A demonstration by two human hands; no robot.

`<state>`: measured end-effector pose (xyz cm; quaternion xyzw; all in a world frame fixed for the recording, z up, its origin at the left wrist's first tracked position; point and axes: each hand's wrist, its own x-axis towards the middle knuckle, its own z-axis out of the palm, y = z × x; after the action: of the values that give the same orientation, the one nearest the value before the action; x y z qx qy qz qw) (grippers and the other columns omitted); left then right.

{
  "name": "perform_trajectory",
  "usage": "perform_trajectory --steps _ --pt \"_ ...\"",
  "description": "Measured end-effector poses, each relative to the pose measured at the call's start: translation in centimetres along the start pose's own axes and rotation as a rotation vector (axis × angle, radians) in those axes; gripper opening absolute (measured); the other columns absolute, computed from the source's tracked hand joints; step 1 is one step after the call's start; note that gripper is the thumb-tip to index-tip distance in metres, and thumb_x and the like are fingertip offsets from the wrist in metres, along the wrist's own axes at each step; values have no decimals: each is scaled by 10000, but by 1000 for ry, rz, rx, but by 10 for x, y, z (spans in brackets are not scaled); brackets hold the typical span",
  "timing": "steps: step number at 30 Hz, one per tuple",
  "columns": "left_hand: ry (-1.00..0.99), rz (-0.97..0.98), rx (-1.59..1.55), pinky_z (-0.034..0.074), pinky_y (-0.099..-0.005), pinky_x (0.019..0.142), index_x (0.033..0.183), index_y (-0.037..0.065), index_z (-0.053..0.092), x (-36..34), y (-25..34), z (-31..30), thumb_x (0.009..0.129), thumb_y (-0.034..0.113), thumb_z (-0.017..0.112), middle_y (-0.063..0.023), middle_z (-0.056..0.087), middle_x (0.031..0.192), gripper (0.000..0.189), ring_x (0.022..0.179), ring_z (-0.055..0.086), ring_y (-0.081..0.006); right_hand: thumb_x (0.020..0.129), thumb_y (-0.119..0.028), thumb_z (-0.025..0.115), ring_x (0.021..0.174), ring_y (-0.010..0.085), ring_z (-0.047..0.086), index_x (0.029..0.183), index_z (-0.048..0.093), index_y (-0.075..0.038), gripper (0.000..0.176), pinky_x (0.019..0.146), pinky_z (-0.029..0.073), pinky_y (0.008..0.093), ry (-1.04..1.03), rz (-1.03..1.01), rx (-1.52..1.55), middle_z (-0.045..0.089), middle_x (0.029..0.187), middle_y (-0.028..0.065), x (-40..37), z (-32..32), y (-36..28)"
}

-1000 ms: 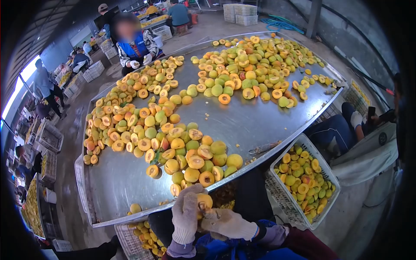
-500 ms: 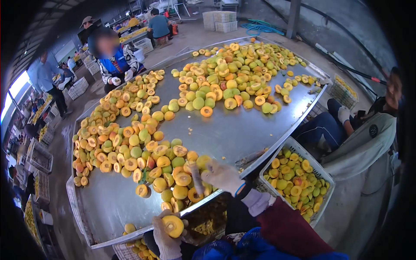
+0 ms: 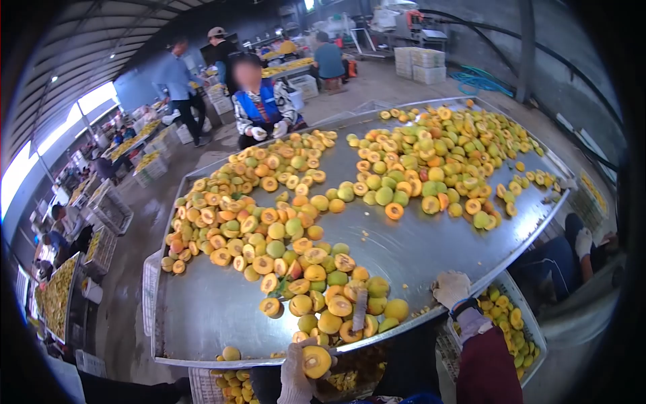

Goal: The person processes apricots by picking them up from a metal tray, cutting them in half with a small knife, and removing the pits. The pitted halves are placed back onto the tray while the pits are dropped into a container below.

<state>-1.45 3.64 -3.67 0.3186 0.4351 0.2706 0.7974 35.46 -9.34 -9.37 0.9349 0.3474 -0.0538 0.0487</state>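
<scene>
Peach-like fruit, many of them halved, lies heaped on the metal table. At the near edge my left hand, in a pale glove, is closed around a halved yellow fruit with its cut face up. My right hand, also gloved, rests at the table's near rim, right of the fruit pile. Its fingers are curled down and hide whatever is under them. A greyish strip-like object lies on the fruit between my hands.
Crates of fruit stand below the near right edge. Across the table sits a co-worker in a blue vest. Another person's gloved hand shows at the right. White crates and a blue hose are behind.
The view has swung left. My right hand has moved right, away from the greyish strip, to where a metal tool lay on the table. My left hand still holds the halved fruit.
</scene>
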Motion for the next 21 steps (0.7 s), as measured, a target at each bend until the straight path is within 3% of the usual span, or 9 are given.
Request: perform_trajectory --steps 3,5,7,9,11,13,15,17,21 --pt "28 30 16 557 -346 512 1223 45 497 -5 4 6 982 568 372 -173 641 999 589 756 679 -334 807 -315 605 867 351 659 911 651 -82 260 742 524 414 100 11 224 672 972 141 -9 -20 -12" --pt "-42 86 -43 560 -363 538 1222 36 499 -5 2 8 976 577 380 -176 640 1009 606 779 676 -338 856 -257 605 757 256 661 1000 619 -61 244 647 517 353 223 -137 663 672 910 100 -33 -47 -32" --pt "-67 86 -51 561 -377 558 1218 33 501 -2 5 13 967 590 390 -176 638 1011 621 792 672 -345 909 -174 583 687 137 612 1122 568 -55 244 607 490 290 -178 -174 1733 644 848 32 -63 -57 -55" --pt "-145 155 -171 560 -379 555 1213 38 509 -1 10 22 963 593 401 -172 638 1005 618 797 669 -341 990 -207 525 708 148 627 1304 428 -19 379 618 508 280 -432 -391 1639 644 900 98 -98 -83 -72" --pt "-123 159 -165 566 -387 561 1216 33 510 -6 15 30 961 598 402 -177 641 1028 630 806 669 -328 966 -217 568 782 141 634 1300 461 -24 400 697 516 273 -532 -518 1553 653 953 97 -130 -91 -94" --pt "-100 262 -88 582 -410 634 1220 14 504 -11 17 35 966 598 390 -193 639 1064 647 821 668 -330 898 -212 603 787 135 648 1216 524 -85 351 717 522 277 -323 -685 1404 660 867 37 -152 -91 -114" --pt "-93 321 -79 583 -433 733 1237 -14 487 -13 11 34 971 594 380 -221 629 1097 672 841 668 -344 861 -317 624 806 256 695 1186 538 -148 377 712 545 336 -279 -615 1116 685 886 95 -169 -107 -125" --pt "-188 346 3 528 -399 904 1257 -53 471 -24 16 35 998 550 363 -221 608 1141 665 994 640 -297 853 -365 626 775 288 692 1173 543 -150 394 666 548 362 -245 -592 992 689 850 99 -180 -106 -132" --pt "-184 428 106 519 -391 914 1267 -72 468 -30 12 32 1007 531 357 -215 605 1150 666 1025 630 -284 856 -386 624 715 296 682 1173 542 -150 404 621 538 381 -119 -547 927 677 788 93 -196 -106 -142"
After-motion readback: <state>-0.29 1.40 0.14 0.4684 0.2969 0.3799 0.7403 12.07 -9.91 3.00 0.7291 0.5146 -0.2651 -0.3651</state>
